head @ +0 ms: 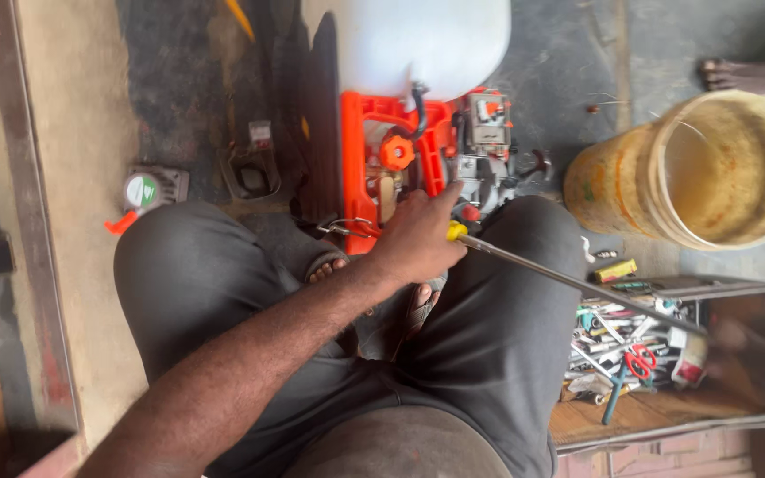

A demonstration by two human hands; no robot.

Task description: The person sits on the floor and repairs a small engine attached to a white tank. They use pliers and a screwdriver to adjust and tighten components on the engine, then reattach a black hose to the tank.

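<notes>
Between the squatting knees, left hand (418,239) grips a long metal rod (577,283) near its yellow collar (456,232), index finger out toward the small engine (489,150), apparently steadying the rod there. Right hand (754,354) is blurred at the far rod end, grip unclear. Beyond: orange frame (369,142), white tank (409,40). Right side: tool tray (630,345), yellow bucket (692,168).

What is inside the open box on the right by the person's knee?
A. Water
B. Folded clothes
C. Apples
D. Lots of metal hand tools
D: the open metal box on the right is packed with a jumble of metal hand tools, including a pair of red-handled pliers; no fruit, cloth or water shows in it.
</notes>
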